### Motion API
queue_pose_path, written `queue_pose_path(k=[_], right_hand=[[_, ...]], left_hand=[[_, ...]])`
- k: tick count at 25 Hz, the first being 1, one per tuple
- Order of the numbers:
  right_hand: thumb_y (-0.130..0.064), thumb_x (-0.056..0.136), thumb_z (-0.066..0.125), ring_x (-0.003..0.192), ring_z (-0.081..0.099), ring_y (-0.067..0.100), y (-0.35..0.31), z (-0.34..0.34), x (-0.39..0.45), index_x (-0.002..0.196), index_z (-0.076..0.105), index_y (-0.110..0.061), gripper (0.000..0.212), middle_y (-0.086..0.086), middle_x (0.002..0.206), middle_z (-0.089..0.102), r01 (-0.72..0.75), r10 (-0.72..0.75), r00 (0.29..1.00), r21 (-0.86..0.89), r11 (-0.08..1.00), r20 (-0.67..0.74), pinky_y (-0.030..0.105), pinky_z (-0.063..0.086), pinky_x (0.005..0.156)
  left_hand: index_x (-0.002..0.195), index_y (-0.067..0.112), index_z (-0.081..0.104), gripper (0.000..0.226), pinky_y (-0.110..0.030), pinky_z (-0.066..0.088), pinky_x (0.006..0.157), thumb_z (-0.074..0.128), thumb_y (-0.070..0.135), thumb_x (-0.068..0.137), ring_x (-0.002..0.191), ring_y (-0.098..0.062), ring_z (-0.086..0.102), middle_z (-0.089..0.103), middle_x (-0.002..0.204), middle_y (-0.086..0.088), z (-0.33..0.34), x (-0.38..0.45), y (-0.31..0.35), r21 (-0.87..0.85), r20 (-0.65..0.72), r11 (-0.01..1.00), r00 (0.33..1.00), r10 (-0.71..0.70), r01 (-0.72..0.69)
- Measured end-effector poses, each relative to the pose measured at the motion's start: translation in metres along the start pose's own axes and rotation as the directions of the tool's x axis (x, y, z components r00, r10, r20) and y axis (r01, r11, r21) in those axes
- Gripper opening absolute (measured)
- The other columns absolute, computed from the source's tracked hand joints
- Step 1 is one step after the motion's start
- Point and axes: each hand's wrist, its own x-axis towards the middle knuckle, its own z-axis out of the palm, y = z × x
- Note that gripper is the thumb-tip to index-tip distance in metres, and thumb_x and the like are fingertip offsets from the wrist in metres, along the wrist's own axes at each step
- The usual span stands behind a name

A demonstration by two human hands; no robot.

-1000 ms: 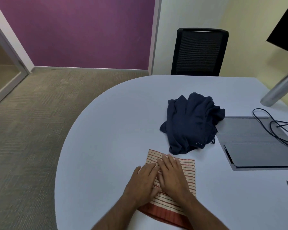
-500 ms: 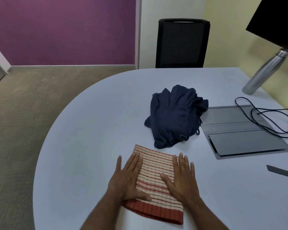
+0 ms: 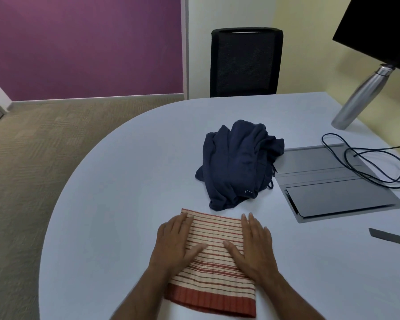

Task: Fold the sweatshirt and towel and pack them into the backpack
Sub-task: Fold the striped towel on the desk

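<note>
A folded towel [image 3: 214,257], cream with red stripes and a red hem, lies on the white table [image 3: 116,204] near its front edge. My left hand [image 3: 177,243] rests flat on the towel's left side, fingers spread. My right hand [image 3: 254,245] lies flat on its right side, fingers pointing away from me. Neither hand grips the cloth. Behind the towel a dark navy sweatshirt [image 3: 236,162] sits in a crumpled heap. No backpack is in view.
A grey flap panel [image 3: 328,181] is set into the table at the right, with a black cable [image 3: 367,162] looped over it. A steel bottle [image 3: 360,98] and a dark screen [image 3: 383,26] stand at the far right. A black chair [image 3: 245,63] is behind the table.
My hands were together at the towel's middle and have slid apart to its left and right sides. The view has shifted, bringing the bottle and screen into sight.
</note>
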Motion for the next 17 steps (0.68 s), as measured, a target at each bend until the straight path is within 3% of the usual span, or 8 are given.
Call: queue_pose_path(k=[3, 6, 8, 11, 14, 17], right_hand=[[-0.073, 0.079, 0.057, 0.129, 0.048, 0.023, -0.003, -0.019, 0.005, 0.148, 0.031, -0.021, 0.091, 0.003, 0.146, 0.047, -0.26, 0.274, 0.959, 0.16, 0.952, -0.078, 0.043, 0.041, 0.106], [-0.067, 0.076, 0.067, 0.095, 0.064, 0.016, -0.01, -0.038, 0.008, 0.123, 0.052, -0.02, 0.068, -0.003, 0.111, 0.064, -0.402, 0.4, 0.915, 0.214, 0.89, 0.056, 0.029, 0.051, 0.075], [-0.063, 0.075, 0.071, 0.075, 0.062, 0.01, -0.013, -0.044, 0.011, 0.102, 0.056, -0.021, 0.052, -0.009, 0.092, 0.064, -0.447, 0.415, 0.893, 0.227, 0.865, 0.175, 0.023, 0.046, 0.06], [-0.053, 0.071, 0.077, 0.065, 0.065, 0.008, -0.016, -0.045, 0.012, 0.088, 0.063, -0.021, 0.039, -0.009, 0.079, 0.067, -0.499, 0.433, 0.855, 0.227, 0.836, 0.285, 0.023, 0.05, 0.057], [-0.044, 0.068, 0.08, 0.066, 0.066, 0.008, -0.016, -0.041, 0.003, 0.087, 0.062, -0.02, 0.035, -0.008, 0.08, 0.068, -0.522, 0.439, 0.829, 0.197, 0.83, 0.347, 0.023, 0.05, 0.057], [-0.04, 0.069, 0.079, 0.068, 0.066, 0.008, -0.014, -0.035, -0.008, 0.09, 0.064, -0.021, 0.032, -0.009, 0.083, 0.068, -0.518, 0.424, 0.831, 0.225, 0.825, 0.361, 0.023, 0.05, 0.058]], left_hand=[[0.149, 0.029, 0.035, 0.083, -0.045, 0.034, 0.113, 0.049, 0.078, 0.083, 0.137, -0.021, 0.041, 0.041, 0.153, 0.003, -0.01, 0.022, 0.003, -0.145, -0.102, 0.942, 0.942, -0.32, 0.304], [0.134, 0.025, 0.046, 0.076, -0.041, 0.048, 0.1, 0.064, 0.072, 0.077, 0.12, -0.021, 0.054, 0.056, 0.135, 0.002, -0.013, 0.028, 0.005, -0.137, -0.035, 0.86, 0.865, -0.501, 0.492], [0.121, 0.024, 0.05, 0.07, -0.035, 0.055, 0.088, 0.069, 0.071, 0.073, 0.103, -0.018, 0.061, 0.063, 0.119, 0.003, -0.014, 0.029, 0.006, -0.143, 0.007, 0.836, 0.845, -0.535, 0.53], [0.111, 0.023, 0.051, 0.069, -0.029, 0.058, 0.076, 0.073, 0.073, 0.069, 0.084, -0.015, 0.064, 0.064, 0.103, 0.006, -0.018, 0.028, 0.007, -0.143, 0.093, 0.815, 0.827, -0.554, 0.562], [0.11, 0.024, 0.053, 0.069, -0.026, 0.056, 0.07, 0.073, 0.074, 0.068, 0.082, -0.014, 0.065, 0.064, 0.099, 0.007, -0.021, 0.017, 0.011, -0.106, 0.17, 0.825, 0.828, -0.534, 0.554], [0.108, 0.025, 0.057, 0.07, -0.029, 0.058, 0.076, 0.07, 0.078, 0.066, 0.086, -0.015, 0.066, 0.066, 0.1, 0.007, -0.017, 0.006, 0.013, -0.072, 0.191, 0.833, 0.827, -0.528, 0.548]])
